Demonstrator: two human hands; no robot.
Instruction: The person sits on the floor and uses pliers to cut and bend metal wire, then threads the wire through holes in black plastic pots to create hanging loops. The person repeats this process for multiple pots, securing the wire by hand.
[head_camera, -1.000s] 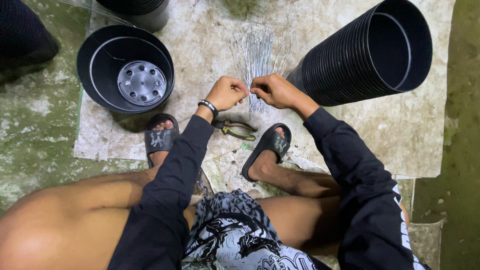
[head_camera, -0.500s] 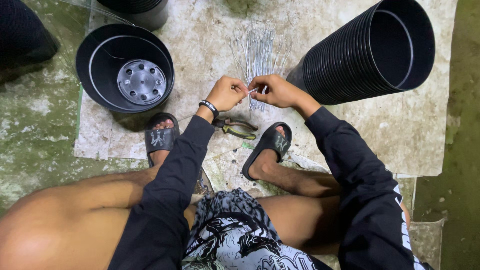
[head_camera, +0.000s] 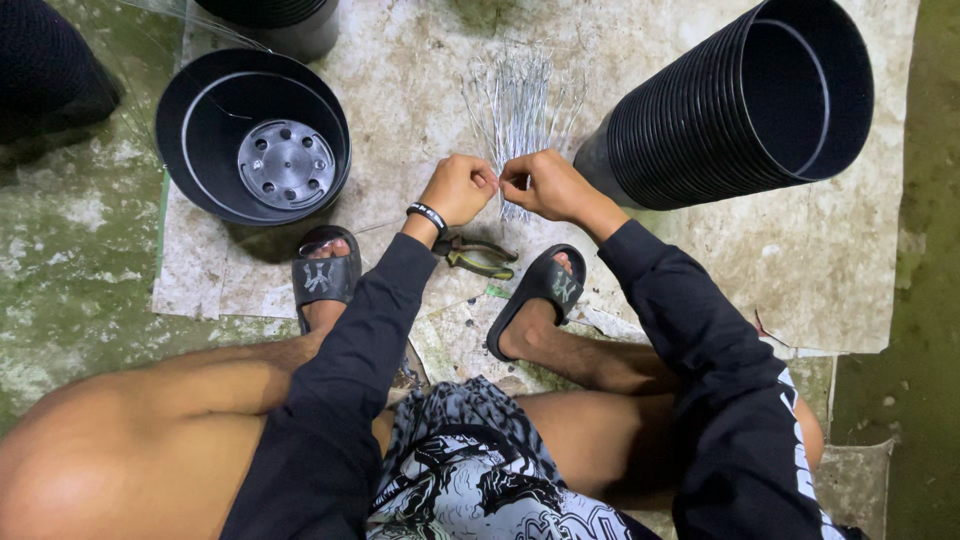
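Above the bundle of thin wires (head_camera: 520, 110) on the floor, the left hand (head_camera: 462, 188) and right hand (head_camera: 545, 185) have come closer together than before; both grips pinch one short wire between them. Pliers (head_camera: 478, 256) lie between the sandals.

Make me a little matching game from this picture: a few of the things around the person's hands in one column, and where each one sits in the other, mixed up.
Things
1. pliers
2. bundle of thin wires
3. stack of black pots
4. single black pot

Places
A. lying on its side, beside the right hand
B. standing upright, mouth up, beyond the left foot
C. on the ground between the two sandals
D. spread on the ground just beyond the left hand and the right hand

Pairs: 1-C, 2-D, 3-A, 4-B
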